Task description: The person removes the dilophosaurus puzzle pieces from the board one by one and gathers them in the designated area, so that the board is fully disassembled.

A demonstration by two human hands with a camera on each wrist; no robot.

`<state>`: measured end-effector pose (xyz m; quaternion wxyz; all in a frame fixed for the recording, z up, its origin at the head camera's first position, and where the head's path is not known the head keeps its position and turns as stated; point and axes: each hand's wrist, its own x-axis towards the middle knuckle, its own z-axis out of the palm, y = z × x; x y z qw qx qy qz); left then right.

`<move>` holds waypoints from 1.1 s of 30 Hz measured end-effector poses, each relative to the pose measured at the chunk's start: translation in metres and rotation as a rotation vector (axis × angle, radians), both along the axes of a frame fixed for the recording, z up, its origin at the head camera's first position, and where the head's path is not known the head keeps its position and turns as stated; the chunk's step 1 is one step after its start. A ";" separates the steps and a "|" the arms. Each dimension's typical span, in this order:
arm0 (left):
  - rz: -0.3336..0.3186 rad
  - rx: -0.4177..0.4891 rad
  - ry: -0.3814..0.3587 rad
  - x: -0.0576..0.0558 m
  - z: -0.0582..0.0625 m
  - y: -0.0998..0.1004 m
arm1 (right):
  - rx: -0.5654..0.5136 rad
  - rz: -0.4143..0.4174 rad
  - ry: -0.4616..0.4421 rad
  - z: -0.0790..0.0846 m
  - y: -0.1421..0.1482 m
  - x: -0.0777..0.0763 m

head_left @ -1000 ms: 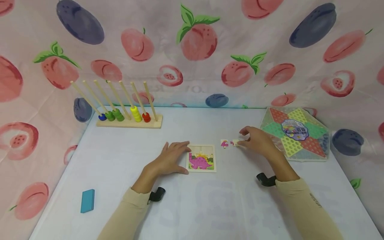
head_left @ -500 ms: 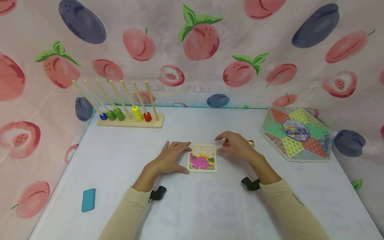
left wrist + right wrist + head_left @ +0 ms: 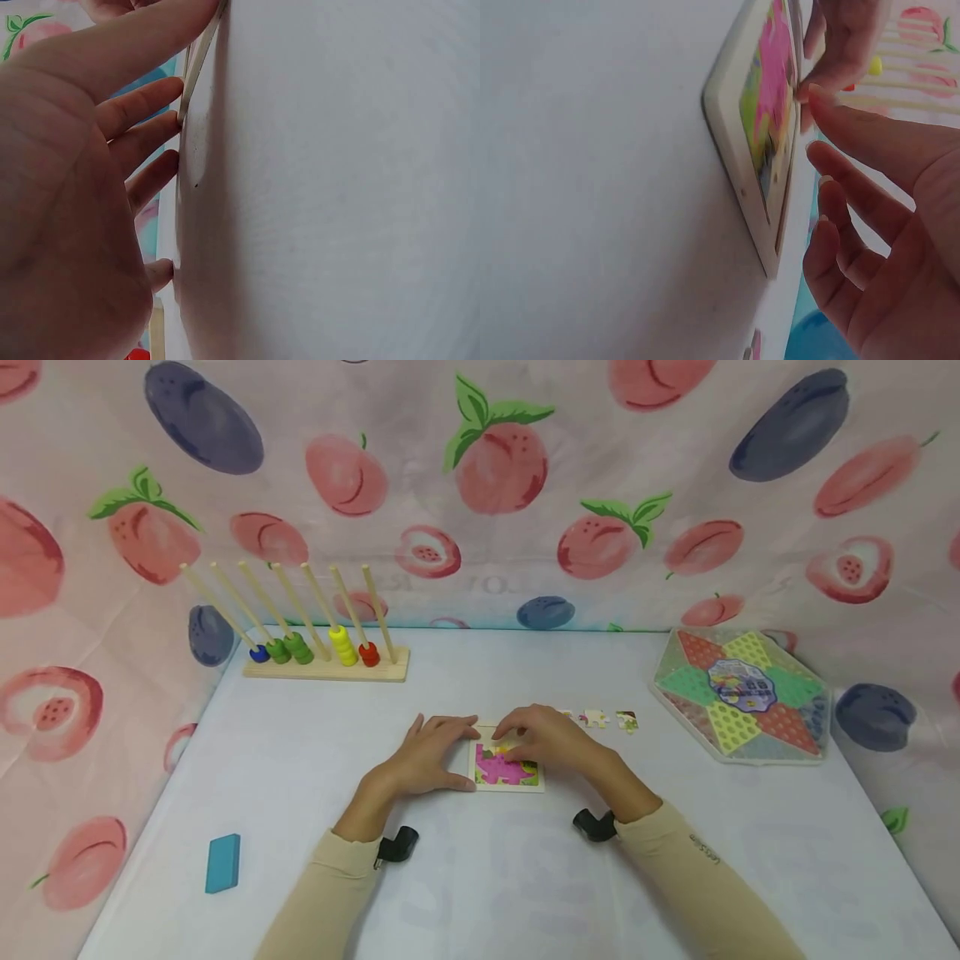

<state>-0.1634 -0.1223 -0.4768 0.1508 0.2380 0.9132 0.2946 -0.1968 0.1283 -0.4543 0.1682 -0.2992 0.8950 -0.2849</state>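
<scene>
"Where is the square, pale-framed wooden puzzle with the pink dinosaur point(image 3: 497, 770) lying?"

"It's lying on the white cloth-covered tabletop point(image 3: 487, 877), and the left hand point(image 3: 427, 758), fingers spread, is touching its left side."

"And the right hand point(image 3: 557, 737)?"

"It's reaching over the puzzle (thumb and forefinger standing apart), while small, flat, multicoloured jigsaw pieces point(image 3: 627, 720) are lying off to the right."

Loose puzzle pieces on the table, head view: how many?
3 visible, right of the puzzle tray: far-right piece, middle piece, and left piece, partly behind the right hand. The hand may hide more.
</scene>
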 end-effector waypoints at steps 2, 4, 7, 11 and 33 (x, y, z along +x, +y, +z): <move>0.002 0.005 0.001 0.000 0.000 0.000 | 0.001 0.013 -0.002 -0.002 -0.005 0.001; 0.004 0.008 -0.002 0.000 0.000 0.000 | 0.006 0.022 0.006 -0.003 -0.009 0.003; 0.004 0.008 -0.004 0.000 0.000 0.000 | 0.019 0.019 0.026 -0.006 -0.014 0.005; 0.003 0.003 -0.002 -0.001 -0.001 0.000 | 0.029 0.009 0.045 -0.008 -0.018 0.007; 0.043 -0.034 0.014 -0.001 -0.002 0.008 | -0.024 -0.008 -0.067 -0.012 -0.023 0.005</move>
